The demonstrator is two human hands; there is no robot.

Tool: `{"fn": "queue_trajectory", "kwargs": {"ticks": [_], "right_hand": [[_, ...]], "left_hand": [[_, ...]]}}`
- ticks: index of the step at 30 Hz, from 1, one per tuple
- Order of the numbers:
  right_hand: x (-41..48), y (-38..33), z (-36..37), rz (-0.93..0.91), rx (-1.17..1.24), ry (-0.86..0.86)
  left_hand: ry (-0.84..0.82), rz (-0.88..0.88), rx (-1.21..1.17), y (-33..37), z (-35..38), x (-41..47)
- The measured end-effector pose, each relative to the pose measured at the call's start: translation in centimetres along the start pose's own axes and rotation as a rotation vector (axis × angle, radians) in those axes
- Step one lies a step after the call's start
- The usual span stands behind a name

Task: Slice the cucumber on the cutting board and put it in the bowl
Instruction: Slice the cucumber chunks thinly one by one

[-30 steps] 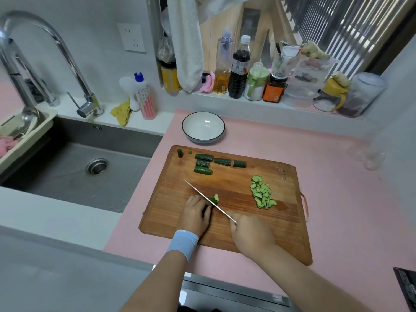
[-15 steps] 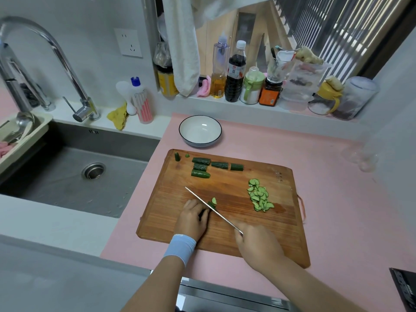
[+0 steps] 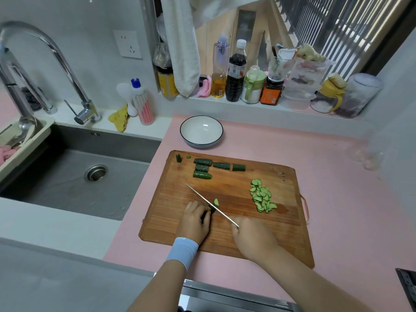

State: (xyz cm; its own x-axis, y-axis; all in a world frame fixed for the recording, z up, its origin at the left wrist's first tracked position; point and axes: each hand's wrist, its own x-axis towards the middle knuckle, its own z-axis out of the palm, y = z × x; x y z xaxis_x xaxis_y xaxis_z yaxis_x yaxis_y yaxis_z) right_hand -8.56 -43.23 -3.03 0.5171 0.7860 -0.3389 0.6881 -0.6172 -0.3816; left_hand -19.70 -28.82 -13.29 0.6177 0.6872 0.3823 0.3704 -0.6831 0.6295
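Midway through slicing; bowl [image 3: 201, 129] beyond cutting board [image 3: 281, 235] empty.
On board: left hand [image 3: 194, 221] clamped on cucumber piece [image 3: 206, 216], right hand [image 3: 254, 239] on knife [image 3: 202, 199]; slices [image 3: 262, 197] piled, chunks [image 3: 221, 165] uncut.

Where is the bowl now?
In the head view the bowl stands on the pink counter, just beyond the cutting board's far left corner, right of the sink.

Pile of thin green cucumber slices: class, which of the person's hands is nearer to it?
Right. The right hand sits below-left of the pile of green cucumber slices; the left hand is farther left.
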Motion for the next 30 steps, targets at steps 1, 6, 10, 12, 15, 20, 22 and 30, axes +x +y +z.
{"fn": "queue_trajectory", "kwargs": {"ticks": [1,6,10,12,15,20,22,30], "right_hand": [[-0.2,-0.1,0.0,-0.011,-0.023,0.01],[-1.5,0.3,0.4,-0.061,-0.071,0.074],[-2.6,1.1,0.1,-0.081,-0.078,0.084],[-2.8,1.3,0.0,-0.083,-0.076,0.083],[-2.7,1.3,-0.1,-0.068,-0.046,0.074],[-1.4,0.6,0.2,-0.016,-0.01,0.013],[-0.8,0.3,0.2,-0.007,0.001,0.009],[-0.7,0.1,0.5,-0.036,-0.025,0.046]], "left_hand": [[0.0,-0.004,0.003,0.0,0.0,0.0],[-0.006,-0.018,-0.006,0.0,0.1,0.1],[-0.009,-0.027,-0.01,-0.1,0.1,0.0],[-0.007,-0.025,-0.015,-0.1,0.1,0.1],[-0.001,-0.028,-0.006,-0.1,0.1,0.1],[0.001,-0.039,-0.015,0.0,0.0,0.2],[-0.001,-0.036,-0.021,0.1,0.0,0.1],[0.001,-0.036,-0.006,0.1,-0.1,-0.2]]}}
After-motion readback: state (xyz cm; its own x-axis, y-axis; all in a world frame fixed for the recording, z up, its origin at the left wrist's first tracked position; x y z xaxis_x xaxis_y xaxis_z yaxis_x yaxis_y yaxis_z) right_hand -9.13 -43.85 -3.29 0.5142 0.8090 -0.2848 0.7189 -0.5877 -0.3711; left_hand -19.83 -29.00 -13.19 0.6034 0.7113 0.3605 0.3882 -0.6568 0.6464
